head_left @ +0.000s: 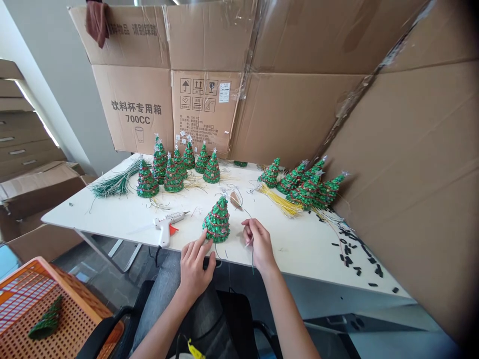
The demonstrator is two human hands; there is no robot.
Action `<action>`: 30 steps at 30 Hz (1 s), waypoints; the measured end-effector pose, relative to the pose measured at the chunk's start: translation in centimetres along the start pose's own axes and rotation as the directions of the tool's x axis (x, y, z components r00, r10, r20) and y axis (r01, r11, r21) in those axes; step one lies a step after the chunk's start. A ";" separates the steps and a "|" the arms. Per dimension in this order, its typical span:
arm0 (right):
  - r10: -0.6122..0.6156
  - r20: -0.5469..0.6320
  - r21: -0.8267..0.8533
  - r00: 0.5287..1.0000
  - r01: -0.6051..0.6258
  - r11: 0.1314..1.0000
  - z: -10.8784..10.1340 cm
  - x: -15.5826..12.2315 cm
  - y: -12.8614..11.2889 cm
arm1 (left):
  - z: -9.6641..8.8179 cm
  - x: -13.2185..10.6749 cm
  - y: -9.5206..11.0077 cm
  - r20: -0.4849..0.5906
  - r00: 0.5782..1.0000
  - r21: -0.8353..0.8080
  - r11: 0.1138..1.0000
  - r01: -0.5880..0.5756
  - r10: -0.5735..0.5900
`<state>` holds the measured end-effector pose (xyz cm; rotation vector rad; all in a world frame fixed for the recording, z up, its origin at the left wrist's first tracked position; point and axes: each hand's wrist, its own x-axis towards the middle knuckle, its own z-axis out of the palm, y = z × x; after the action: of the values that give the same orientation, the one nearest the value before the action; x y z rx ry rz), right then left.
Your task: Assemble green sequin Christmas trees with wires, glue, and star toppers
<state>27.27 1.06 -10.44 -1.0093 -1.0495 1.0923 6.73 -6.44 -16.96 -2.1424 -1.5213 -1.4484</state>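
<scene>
A small green Christmas tree (217, 222) with red garland stands upright near the table's front edge. My left hand (196, 262) is open, its fingers stretched out and the fingertips at the tree's lower left side. To the right of the tree, my right hand (259, 242) pinches a thin dark wire (253, 264), one end of which hangs below the fingers. Something pale and narrow also shows at those fingertips, too small to name. A white glue gun (164, 228) with an orange trigger lies left of the tree. Behind the tree is a brown oval piece (235, 200) beside a loop of thin wire.
Several finished-looking trees (174, 174) stand at the back left, beside a bundle of green wires (116, 182). More trees (307, 189) lean at the right near yellow wires (280, 199). Black bits (348, 249) scatter the right side. Cardboard (299, 109) walls the table. An orange basket (75, 294) stands lower left.
</scene>
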 end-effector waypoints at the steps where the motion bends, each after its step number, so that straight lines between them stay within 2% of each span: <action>1: 0.014 0.021 0.005 1.000 -0.014 1.000 0.1 0.0 -0.1 | 0.0 0.0 0.0 -0.001 1.000 -0.001 1.000 0.000 0.000; 7: 0.070 0.131 0.070 0.989 -0.079 0.994 -0.3 -0.1 -0.8 | 0.1 -0.1 0.0 0.002 1.000 -0.010 1.000 0.001 -0.001; 13: 0.068 0.104 0.235 0.992 -0.091 0.968 -1.0 -0.2 -1.0 | 0.1 -0.1 -0.1 0.000 1.000 -0.004 1.000 -0.002 0.002; 18: 0.091 0.090 0.305 0.992 -0.115 0.945 -0.8 0.2 -0.7 | 0.0 -0.1 0.0 0.001 1.000 0.004 1.000 -0.006 0.006; 26: 0.069 0.037 0.325 0.997 -0.077 0.942 -1.5 0.7 -0.1 | -0.1 0.0 0.0 -0.003 1.000 0.013 1.000 -0.007 0.007; 30: 0.061 0.062 0.246 0.996 -0.075 0.966 -1.3 0.6 0.3 | 0.0 0.0 -0.1 0.008 1.000 0.008 1.000 -0.004 0.004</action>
<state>28.56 1.60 -10.94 -0.8228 -0.8996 1.2790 6.71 -6.41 -17.03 -2.1480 -1.5221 -1.4313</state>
